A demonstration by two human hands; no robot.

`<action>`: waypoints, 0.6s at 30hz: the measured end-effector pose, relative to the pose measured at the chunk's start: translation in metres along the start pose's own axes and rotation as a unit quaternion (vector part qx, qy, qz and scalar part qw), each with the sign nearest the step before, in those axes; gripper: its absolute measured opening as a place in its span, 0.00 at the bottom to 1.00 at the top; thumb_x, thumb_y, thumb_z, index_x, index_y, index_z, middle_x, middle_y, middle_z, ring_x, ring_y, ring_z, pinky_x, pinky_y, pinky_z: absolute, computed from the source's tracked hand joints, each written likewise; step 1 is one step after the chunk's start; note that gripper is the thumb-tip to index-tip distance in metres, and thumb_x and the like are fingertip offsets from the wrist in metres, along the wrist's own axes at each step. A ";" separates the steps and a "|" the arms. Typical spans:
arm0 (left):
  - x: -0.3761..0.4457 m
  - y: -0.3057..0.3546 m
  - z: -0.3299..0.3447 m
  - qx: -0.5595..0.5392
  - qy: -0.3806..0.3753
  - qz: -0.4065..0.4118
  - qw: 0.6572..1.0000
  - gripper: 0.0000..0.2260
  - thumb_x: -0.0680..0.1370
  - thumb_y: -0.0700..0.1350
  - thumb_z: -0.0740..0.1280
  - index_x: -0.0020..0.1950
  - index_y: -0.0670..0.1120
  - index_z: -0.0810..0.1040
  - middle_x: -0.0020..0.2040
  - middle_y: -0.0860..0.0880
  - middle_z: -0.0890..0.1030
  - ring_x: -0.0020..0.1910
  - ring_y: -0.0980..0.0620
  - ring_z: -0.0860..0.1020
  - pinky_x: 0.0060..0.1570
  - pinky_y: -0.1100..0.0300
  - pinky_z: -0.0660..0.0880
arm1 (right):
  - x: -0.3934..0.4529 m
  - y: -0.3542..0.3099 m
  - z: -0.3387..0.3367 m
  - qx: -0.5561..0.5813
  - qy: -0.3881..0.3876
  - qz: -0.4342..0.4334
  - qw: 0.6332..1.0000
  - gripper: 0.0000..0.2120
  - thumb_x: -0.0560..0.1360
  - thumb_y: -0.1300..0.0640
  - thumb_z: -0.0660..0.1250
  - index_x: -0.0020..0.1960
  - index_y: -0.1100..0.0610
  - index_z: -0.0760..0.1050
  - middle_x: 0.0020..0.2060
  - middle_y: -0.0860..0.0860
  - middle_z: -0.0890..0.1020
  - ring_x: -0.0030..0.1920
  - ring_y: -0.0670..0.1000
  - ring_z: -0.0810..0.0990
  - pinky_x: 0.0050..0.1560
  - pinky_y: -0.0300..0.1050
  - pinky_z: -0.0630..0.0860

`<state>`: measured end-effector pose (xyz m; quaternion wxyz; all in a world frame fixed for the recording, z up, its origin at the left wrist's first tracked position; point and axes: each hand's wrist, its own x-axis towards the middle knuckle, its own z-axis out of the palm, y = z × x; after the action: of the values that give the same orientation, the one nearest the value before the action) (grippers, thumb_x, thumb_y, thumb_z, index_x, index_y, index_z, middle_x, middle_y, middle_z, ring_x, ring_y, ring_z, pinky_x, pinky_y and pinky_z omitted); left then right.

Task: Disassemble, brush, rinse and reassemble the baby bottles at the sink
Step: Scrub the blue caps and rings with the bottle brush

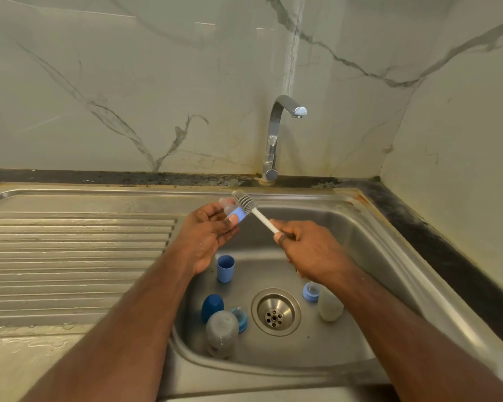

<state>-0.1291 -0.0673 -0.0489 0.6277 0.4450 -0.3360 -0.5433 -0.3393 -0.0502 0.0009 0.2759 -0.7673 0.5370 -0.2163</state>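
Left grip (206,230) pinching pale-blue collared clear teat (235,211); right grip (305,250) holding white-handled grey bristle brush (251,208). Brushing underway; bottles still apart in steel sink (375,236), unrinsed.

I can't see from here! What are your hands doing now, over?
Left hand pinches nipple ring. Right hand holds brush against it. Nothing blocking.

Grey-veined marble-look wall panels (128,82) meet in a corner behind a dark, stained countertop strip (418,224), glossy under indoor light.
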 end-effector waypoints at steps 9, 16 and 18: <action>0.000 -0.001 -0.001 0.011 0.001 -0.006 1.000 0.19 0.78 0.32 0.69 0.70 0.40 0.76 0.59 0.44 0.84 0.62 0.44 0.82 0.65 0.47 0.77 | -0.001 0.000 0.005 0.029 0.002 -0.006 1.000 0.18 0.83 0.51 0.61 0.72 0.42 0.71 0.33 0.39 0.72 0.32 0.42 0.73 0.39 0.41 0.75; -0.005 0.002 0.003 0.009 -0.019 -0.010 1.000 0.17 0.80 0.33 0.67 0.69 0.42 0.77 0.63 0.43 0.82 0.65 0.43 0.80 0.67 0.46 0.76 | 0.000 0.006 0.001 0.067 0.022 0.007 0.997 0.17 0.83 0.51 0.62 0.70 0.41 0.73 0.32 0.40 0.74 0.30 0.43 0.72 0.34 0.39 0.73; -0.007 0.002 0.005 0.009 -0.027 -0.016 0.999 0.17 0.80 0.32 0.66 0.68 0.42 0.77 0.62 0.43 0.83 0.64 0.43 0.80 0.67 0.46 0.76 | 0.002 0.006 0.003 0.060 0.015 0.009 0.998 0.17 0.83 0.52 0.62 0.71 0.42 0.73 0.32 0.39 0.72 0.31 0.42 0.71 0.34 0.38 0.71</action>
<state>-0.1337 -0.0617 -0.0449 0.6055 0.4412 -0.3505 -0.5620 -0.3414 -0.0535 -0.0053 0.3155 -0.7409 0.5342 -0.2570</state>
